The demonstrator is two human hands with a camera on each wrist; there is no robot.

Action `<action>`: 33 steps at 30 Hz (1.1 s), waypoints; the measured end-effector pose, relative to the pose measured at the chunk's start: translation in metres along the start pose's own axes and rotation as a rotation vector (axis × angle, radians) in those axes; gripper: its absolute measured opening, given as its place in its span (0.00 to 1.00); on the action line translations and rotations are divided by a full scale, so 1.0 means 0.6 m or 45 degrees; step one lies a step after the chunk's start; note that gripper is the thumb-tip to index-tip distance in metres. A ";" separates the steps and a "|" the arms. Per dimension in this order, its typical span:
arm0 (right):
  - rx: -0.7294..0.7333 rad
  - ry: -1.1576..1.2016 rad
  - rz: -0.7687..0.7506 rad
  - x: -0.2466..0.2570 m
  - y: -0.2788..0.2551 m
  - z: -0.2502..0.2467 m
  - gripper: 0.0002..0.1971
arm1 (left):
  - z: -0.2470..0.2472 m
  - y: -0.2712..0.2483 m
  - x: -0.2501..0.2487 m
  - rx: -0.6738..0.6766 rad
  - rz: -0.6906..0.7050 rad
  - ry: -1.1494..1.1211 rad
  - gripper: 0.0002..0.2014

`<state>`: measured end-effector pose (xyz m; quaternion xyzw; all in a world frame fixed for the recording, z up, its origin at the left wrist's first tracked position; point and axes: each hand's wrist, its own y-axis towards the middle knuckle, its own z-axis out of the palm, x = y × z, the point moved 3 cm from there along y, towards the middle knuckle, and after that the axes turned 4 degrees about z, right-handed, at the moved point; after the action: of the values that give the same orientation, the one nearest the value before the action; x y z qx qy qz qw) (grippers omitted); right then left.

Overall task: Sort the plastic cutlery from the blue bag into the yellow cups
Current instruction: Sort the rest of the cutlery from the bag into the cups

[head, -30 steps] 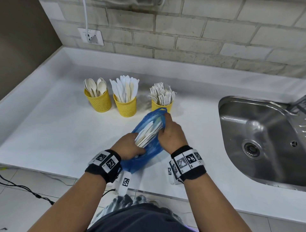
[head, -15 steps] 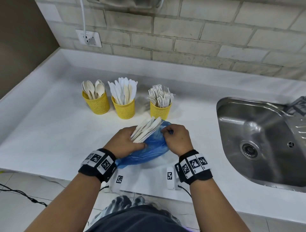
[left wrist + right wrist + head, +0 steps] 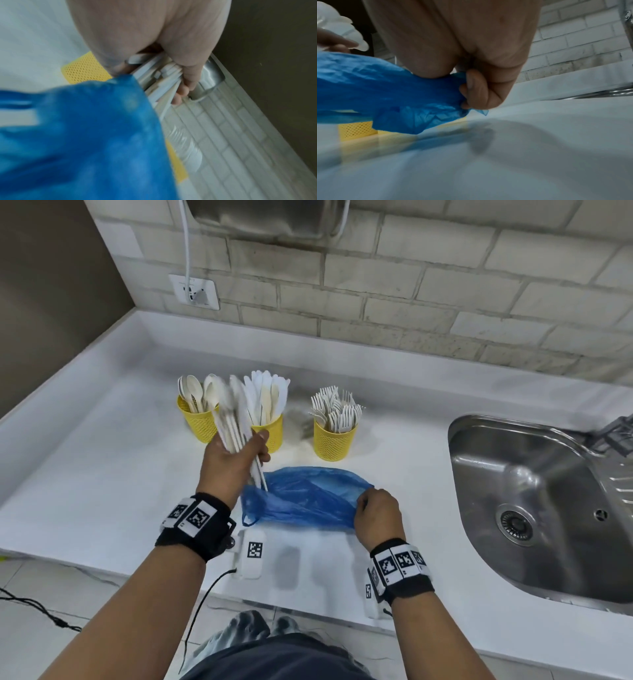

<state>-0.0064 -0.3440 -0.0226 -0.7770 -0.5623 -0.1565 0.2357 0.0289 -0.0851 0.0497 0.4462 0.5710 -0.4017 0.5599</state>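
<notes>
Cutlery bundle (image 3: 236, 426) now out of blue bag (image 3: 301, 498), left grip (image 3: 233, 453) closed round it.

Bare counter (image 3: 102, 474) is left open to the left of the three cups (image 3: 334, 440), while the right is bounded by the sink (image 3: 548, 508) and the front is covered by the bag (image 3: 301, 498).

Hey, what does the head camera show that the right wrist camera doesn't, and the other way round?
Only the head view shows all three yellow cups, the sink and the left hand gripping a cutlery bundle. Only the right wrist view shows the right hand's fingers curled, pinching the bag's edge just above the counter. Both show the right hand holding the blue bag and the brick wall.
</notes>
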 end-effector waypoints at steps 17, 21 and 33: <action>0.144 1.311 -0.115 0.149 -0.043 -0.099 0.12 | 0.077 -0.033 -0.135 0.283 0.322 -0.141 0.08; 0.692 1.741 0.211 0.179 -0.057 -0.078 0.24 | 0.106 -0.055 -0.146 0.369 0.292 -0.210 0.14; 0.880 2.234 0.289 0.199 -0.059 -0.064 0.21 | 0.121 -0.081 -0.103 0.467 0.196 -0.189 0.22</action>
<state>-0.0011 -0.2605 0.0773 -0.3196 -0.1209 -0.4855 0.8046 0.0011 -0.1720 0.1055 0.5523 0.4095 -0.4867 0.5389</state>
